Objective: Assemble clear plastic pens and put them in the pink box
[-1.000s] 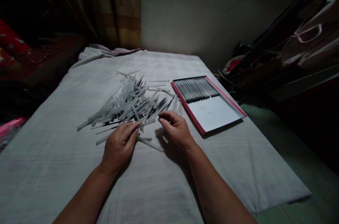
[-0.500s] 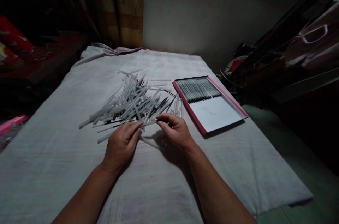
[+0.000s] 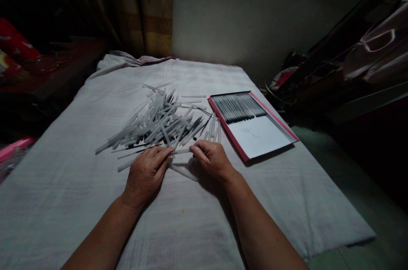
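Between my two hands stretches a translucent pen (image 3: pixel 182 151), lying roughly level over the near edge of a loose pile. My left hand (image 3: pixel 147 172) pinches its left end with thumb and fingers. At its right end my right hand (image 3: pixel 212 157) is closed, the fingertips curled round the tip. Just beyond both hands lies the pile of clear pen barrels, dark refills and small black caps (image 3: pixel 156 121). One loose clear barrel (image 3: pixel 183 172) rests on the cloth below the held pen.
A shallow red-edged box (image 3: pixel 232 142) lies right of the pile, with a row of black-tipped pens (image 3: pixel 237 107) in its far half. A pale checked cloth (image 3: pixel 178 227) covers the table. Behind stand a wall (image 3: pixel 223 19) and a curtain (image 3: pixel 156 15).
My right hand has shifted slightly right and its fingers have curled in more tightly at the pen's end. A small black cap now shows beside the right hand. The left hand is almost still.
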`<state>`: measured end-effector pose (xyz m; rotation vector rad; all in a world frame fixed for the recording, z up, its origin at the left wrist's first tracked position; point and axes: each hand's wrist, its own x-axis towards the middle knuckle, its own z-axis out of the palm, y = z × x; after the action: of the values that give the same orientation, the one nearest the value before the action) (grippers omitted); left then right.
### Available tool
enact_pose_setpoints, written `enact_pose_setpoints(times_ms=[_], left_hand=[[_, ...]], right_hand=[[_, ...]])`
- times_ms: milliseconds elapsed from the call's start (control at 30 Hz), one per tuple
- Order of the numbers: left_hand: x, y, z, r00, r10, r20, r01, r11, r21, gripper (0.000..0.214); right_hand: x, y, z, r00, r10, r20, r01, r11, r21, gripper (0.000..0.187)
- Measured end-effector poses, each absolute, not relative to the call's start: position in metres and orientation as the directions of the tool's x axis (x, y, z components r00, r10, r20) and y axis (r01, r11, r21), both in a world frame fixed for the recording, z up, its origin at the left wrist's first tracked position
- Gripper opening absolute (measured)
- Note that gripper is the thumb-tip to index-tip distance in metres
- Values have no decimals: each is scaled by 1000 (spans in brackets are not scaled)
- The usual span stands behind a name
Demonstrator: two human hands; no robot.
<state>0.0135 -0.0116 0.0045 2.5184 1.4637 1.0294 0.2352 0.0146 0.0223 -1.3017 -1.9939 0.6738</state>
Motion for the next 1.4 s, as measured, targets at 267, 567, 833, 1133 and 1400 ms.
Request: enact_pose_setpoints(times_ms=[267, 567, 833, 1133, 1400], left_hand=[[14, -12, 3, 301, 813, 498, 747, -526, 407, 29], [13, -11, 3, 292, 816, 499, 751, -519, 408, 30], [14, -12, 4, 305, 816, 491, 759, -520, 393, 31], [13, -12, 2, 299, 811, 503, 761, -520, 387, 29], [13, -12, 1, 286, 824, 490, 758, -507, 411, 28]], right_hand=[[236, 14, 19, -254, 952, 169, 462, 273, -844, 30], [234, 14, 18, -258, 948, 189, 381, 279, -881, 12], [236, 14, 16, -270, 952, 145, 443, 257, -859, 24], [234, 15, 16, -267, 945, 191, 365, 282, -887, 14], [236, 14, 13, -264, 952, 153, 362, 245, -900, 19]])
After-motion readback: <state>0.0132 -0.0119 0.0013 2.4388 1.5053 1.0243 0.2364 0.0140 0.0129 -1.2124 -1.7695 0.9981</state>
